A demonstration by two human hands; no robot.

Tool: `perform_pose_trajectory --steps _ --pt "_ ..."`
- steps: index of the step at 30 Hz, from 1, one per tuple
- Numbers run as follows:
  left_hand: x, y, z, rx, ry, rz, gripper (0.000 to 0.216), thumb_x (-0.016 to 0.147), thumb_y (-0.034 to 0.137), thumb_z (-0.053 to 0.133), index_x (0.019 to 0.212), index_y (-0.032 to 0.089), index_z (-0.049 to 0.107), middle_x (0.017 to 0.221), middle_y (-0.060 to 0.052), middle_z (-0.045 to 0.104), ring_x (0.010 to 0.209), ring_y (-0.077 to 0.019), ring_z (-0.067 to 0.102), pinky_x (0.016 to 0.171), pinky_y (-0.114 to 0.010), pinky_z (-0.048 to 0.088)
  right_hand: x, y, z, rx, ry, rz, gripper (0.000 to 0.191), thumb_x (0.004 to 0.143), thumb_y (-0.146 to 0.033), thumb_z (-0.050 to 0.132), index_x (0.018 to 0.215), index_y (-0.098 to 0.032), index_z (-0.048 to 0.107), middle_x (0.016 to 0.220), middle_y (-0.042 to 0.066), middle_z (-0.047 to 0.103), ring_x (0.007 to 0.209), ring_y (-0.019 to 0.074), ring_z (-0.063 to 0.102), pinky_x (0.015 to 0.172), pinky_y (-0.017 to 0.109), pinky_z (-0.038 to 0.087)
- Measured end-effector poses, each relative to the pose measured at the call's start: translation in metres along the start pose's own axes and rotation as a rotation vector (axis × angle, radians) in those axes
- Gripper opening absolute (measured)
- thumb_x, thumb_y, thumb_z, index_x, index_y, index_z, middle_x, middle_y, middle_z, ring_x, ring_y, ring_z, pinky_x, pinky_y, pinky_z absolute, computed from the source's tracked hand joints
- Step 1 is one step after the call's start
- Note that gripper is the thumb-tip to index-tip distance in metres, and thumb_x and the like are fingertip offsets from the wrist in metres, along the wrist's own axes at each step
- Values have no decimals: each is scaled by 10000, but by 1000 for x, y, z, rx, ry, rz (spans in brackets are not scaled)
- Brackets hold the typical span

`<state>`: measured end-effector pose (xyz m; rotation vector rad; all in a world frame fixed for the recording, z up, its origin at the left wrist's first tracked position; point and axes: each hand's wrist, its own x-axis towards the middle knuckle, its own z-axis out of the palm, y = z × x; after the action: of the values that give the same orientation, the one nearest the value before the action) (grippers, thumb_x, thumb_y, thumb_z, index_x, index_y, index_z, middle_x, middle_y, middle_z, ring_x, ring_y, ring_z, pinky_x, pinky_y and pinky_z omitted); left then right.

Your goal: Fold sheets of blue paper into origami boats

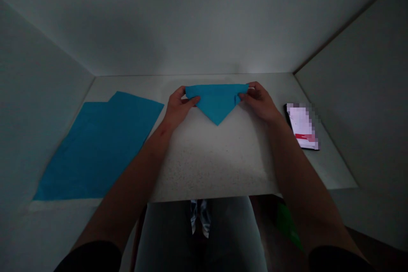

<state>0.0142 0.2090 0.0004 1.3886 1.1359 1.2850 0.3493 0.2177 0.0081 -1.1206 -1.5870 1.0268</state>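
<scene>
A blue napkin [217,101] folded into a downward-pointing triangle lies on the white table [210,161] near the back wall. My left hand [178,108] pinches the triangle's left corner, thumb on top. At the right corner, my right hand [261,102] has its fingers closed on the fold. Both forearms reach in from the bottom of the view.
A stack of flat blue napkins [98,144] lies on the left part of the table. A phone [302,126] with a lit screen rests at the right. White walls enclose the table on the left, back and right. The table's front edge is close to my lap.
</scene>
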Motion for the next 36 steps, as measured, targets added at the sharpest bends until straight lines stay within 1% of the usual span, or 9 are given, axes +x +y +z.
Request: perform_pose_trajectory --steps 4,8,14,17,22,27,30,33,36 --pt "2 -2 -1 -78 48 -26 461 794 533 956 1063 240 722 1055 -39 810 964 -226 789 905 -410 711 -2 -5 0 22 -70 32 488 866 -712 893 1079 -337 666 865 -17 736 820 225 732 825 421 634" --pt "2 -4 -2 -98 -13 -62 469 865 571 896 1173 241 768 1212 -79 827 1066 -240 812 997 -453 712 1 -2 -4 -50 24 -49 397 931 -682 835 1041 -328 693 857 -13 708 785 204 704 829 411 636" --pt "4 -4 0 -120 -51 -135 257 891 318 789 1124 235 858 1227 -87 854 1114 -244 826 1104 -503 699 3 2 -5 -50 132 -70 222 987 -522 729 1065 -322 786 1006 23 776 832 209 731 851 420 663" --pt "2 2 1 -127 -51 -132 271 898 237 726 1117 224 884 1368 -98 837 1254 -271 804 1163 -523 672 2 2 -5 -17 152 -39 221 970 -485 704 1062 -323 824 1062 41 809 857 224 739 859 436 671" --pt "-2 8 -1 -11 -100 -74 394 823 276 896 1217 258 889 1421 -76 828 1374 -305 757 1271 -541 583 0 0 -7 -47 147 -26 341 844 -394 817 1179 -334 843 1084 24 825 971 252 763 968 476 663" --pt "0 -1 0 -65 -70 -103 351 842 480 939 1034 202 843 1077 -90 865 1042 -266 834 1057 -492 702 0 0 -8 -61 174 -78 184 887 -448 868 982 -308 796 893 -2 757 842 210 718 873 418 654" --pt "2 -5 3 -59 -57 -80 462 883 637 907 943 210 742 922 -58 814 798 -195 802 826 -381 726 2 0 -7 -59 179 -102 318 947 -575 865 894 -291 732 805 -18 693 762 176 680 803 363 640" --pt "1 -5 6 -36 -51 -24 504 902 665 896 1055 241 672 896 -19 786 684 -142 747 641 -277 658 3 1 -4 1 145 -94 442 916 -699 882 953 -296 705 804 -28 703 700 150 662 715 308 621" --pt "-2 -2 9 -26 -67 6 477 918 617 892 1105 259 639 813 19 742 622 -118 701 573 -226 591 4 1 -2 35 125 -81 487 885 -710 916 1072 -321 690 788 -47 708 652 136 643 644 270 597"
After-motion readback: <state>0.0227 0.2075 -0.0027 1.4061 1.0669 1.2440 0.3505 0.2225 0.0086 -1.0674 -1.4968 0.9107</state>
